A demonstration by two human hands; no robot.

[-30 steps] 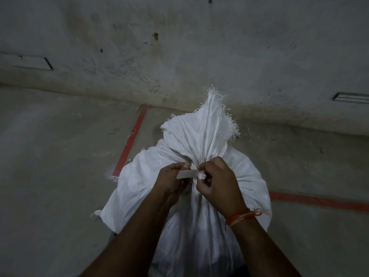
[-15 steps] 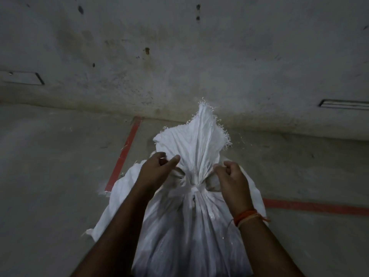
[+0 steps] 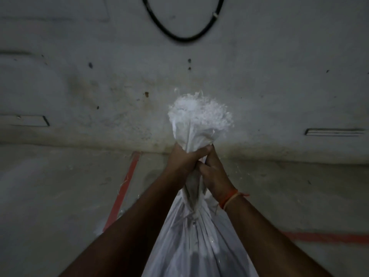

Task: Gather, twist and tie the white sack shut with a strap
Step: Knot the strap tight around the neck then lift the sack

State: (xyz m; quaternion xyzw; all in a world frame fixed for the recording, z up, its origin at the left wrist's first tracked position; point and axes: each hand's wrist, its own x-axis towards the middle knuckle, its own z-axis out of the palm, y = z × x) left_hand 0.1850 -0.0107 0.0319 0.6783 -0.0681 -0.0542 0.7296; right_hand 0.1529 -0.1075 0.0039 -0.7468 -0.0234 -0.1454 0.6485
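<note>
The white woven sack [image 3: 199,246] hangs stretched between my forearms, its neck gathered into a tight column. My left hand [image 3: 184,159] and my right hand [image 3: 214,176] are both clenched around that neck, left slightly higher, thumbs touching. Above my fists the frayed mouth [image 3: 197,114] fans out, blurred. Below my hands a thin white strap [image 3: 188,217] is knotted around the neck. An orange thread band circles my right wrist [image 3: 229,199].
A stained concrete wall [image 3: 99,86] stands close ahead, with a black cable loop [image 3: 179,37] hanging on it and slots low at both sides. Red painted lines [image 3: 123,186] cross the concrete floor left and right of the sack.
My hands left the strap ends beside the knot and moved up to grip the neck above it. The sack's top has risen and the view has tilted up the wall.
</note>
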